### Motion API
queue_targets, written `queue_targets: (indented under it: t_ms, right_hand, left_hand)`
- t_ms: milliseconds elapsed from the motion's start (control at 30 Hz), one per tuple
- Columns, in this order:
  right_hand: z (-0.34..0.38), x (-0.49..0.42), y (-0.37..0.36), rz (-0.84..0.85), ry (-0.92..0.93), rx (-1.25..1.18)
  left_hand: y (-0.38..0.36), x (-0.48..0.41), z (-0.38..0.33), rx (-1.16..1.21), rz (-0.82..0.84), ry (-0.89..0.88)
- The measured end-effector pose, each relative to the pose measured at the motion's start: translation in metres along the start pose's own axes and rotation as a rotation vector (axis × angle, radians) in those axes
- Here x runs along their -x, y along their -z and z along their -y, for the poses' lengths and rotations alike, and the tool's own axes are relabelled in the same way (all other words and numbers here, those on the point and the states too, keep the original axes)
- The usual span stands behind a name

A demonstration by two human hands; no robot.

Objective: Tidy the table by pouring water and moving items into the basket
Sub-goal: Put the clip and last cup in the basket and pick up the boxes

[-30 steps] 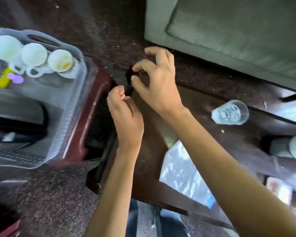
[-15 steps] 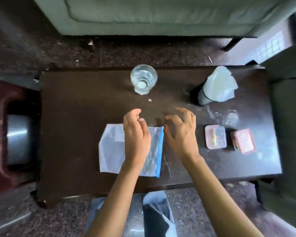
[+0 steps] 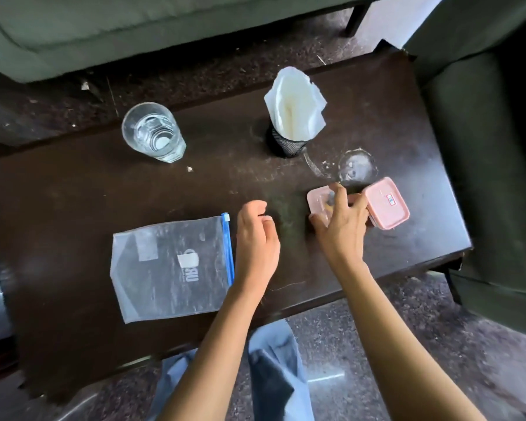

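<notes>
Collecting step: right hand (image 3: 340, 220) fingers (image 3: 339, 192) curl round pink box (image 3: 316, 199) near desk's (image 3: 73, 192) right edge; left hand (image 3: 255, 235) loosely curled, empty; next move likely needs a firm lift toward the basket, not in view.

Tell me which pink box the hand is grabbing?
The plain pink box nearer the zip bag; the right hand curls round it. The other pink box bears a sticker.

A home living room: a low dark wooden bench (image 3: 104, 192) stands on a speckled stone floor (image 3: 362, 344), with a green sofa (image 3: 134, 22) far and an armchair (image 3: 483, 132) right.
</notes>
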State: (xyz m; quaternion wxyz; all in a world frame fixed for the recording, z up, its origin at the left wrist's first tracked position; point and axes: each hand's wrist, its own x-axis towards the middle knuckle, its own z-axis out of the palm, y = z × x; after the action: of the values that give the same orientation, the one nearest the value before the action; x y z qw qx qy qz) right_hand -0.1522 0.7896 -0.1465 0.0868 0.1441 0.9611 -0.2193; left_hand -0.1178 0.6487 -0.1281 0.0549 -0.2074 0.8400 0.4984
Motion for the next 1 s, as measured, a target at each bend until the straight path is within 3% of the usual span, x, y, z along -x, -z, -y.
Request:
queue_targets:
  t_ms: [67, 200, 300, 400, 533, 667, 833, 1000]
  right_hand:
    - [-0.006, -0.003, 0.002, 0.04, -0.011, -0.26]
    - [-0.012, 0.0, 0.007, 0.407, -0.301, -1.0]
    - [-0.011, 0.006, 0.009, 0.529, -0.544, -1.204]
    - [-0.011, 0.011, 0.006, 0.429, -0.627, -1.087]
    - [-0.019, 0.011, 0.009, 0.192, -0.546, -0.742]
    - [-0.036, 0.009, 0.018, 0.075, -0.302, -0.402]
    - [-0.066, -0.003, 0.039, -0.203, -0.078, -0.018]
    - [-0.098, -0.022, 0.038, -0.141, -0.055, 0.1]
  left_hand:
    - [-0.005, -0.002, 0.0, 0.011, 0.069, 0.048]
    - [-0.017, -0.005, -0.007, 0.117, 0.185, 0.176]
    - [-0.027, -0.006, -0.013, 0.158, 0.219, 0.222]
    - [-0.041, -0.006, -0.016, 0.007, 0.162, 0.169]
    - [-0.061, -0.006, -0.019, -0.023, 0.078, 0.128]
    - [-0.073, -0.006, -0.022, -0.063, 0.064, 0.111]
    - [-0.076, -0.003, -0.018, -0.115, 0.058, 0.085]
    - [-0.071, -0.002, -0.014, -0.065, 0.011, 0.146]
